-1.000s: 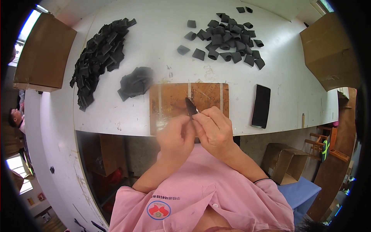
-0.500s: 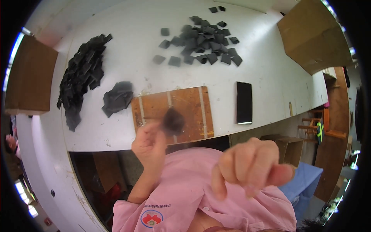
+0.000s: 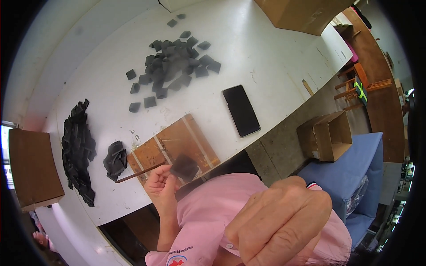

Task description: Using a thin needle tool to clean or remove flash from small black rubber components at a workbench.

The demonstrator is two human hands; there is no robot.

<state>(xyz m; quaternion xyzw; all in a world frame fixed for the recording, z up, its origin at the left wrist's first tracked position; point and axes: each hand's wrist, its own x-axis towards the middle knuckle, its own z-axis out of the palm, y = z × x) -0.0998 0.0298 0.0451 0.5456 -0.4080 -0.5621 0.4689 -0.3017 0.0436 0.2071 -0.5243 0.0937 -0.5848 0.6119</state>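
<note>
My left hand (image 3: 162, 184) is closed, pinching a small dark flat piece of fabric (image 3: 184, 168) above the near edge of a wooden board (image 3: 195, 144). A thin brown stick (image 3: 140, 172) runs from beside those fingers toward the left; whether the hand grips it too, I cannot tell. Close to the camera, my right hand (image 3: 282, 217) is closed with its knuckles up, in front of the pink shirt. Anything inside its fingers is hidden. Left of the board lies a small stack of black pieces (image 3: 116, 160).
A long heap of flat black pieces (image 3: 77, 153) lies at left, and a pile of black tube-like pieces (image 3: 171, 62) farther back. A phone (image 3: 241, 110) rests right of the board. Cardboard boxes (image 3: 35, 166) stand around; a blue chair (image 3: 346, 168) is at right.
The view has turned, so the table appears tilted. My right hand has come closer to the camera, its fingers now facing away. The left still holds the dark piece; the brown stick now shows.
</note>
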